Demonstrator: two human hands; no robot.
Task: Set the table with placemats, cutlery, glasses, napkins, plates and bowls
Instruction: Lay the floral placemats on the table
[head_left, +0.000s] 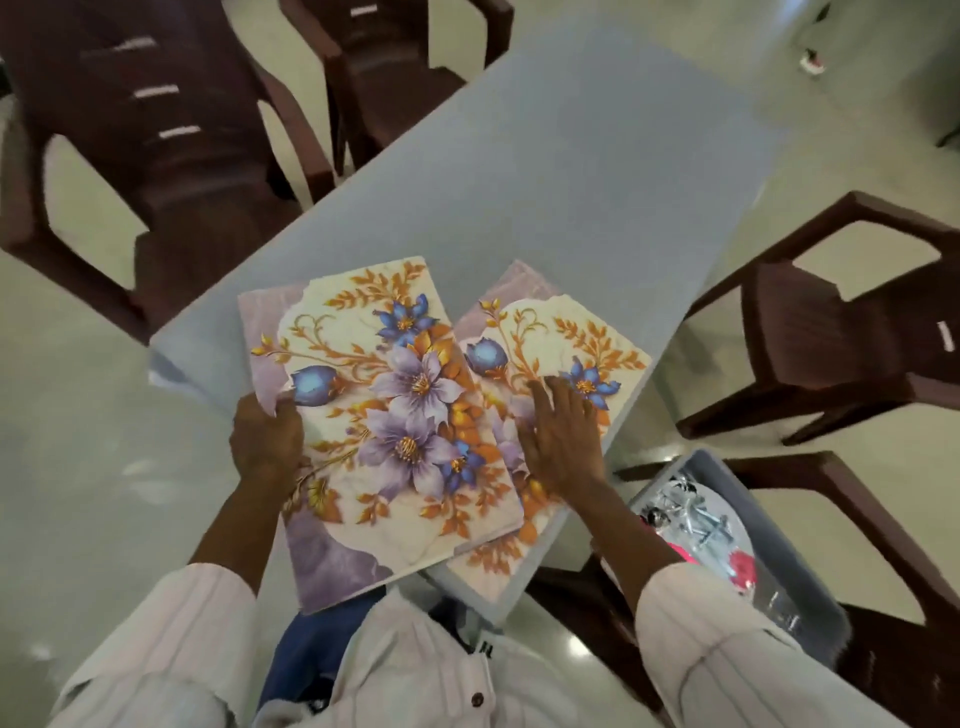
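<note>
Two floral placemats with purple and blue flowers are at the near end of the grey-blue table (571, 156). My left hand (267, 441) grips the left edge of the upper placemat (384, 415), which is lifted and overhangs the table's near corner. The second placemat (571, 338) lies flat on the table to the right, partly under the first. My right hand (563, 441) presses flat on it with straight fingers.
A grey bin (769, 540) holding glasses, cutlery and something red sits on a brown chair at the lower right. Brown plastic chairs stand at the left (156, 182), the far end (384, 62) and the right (841, 332). The floor is glossy and pale.
</note>
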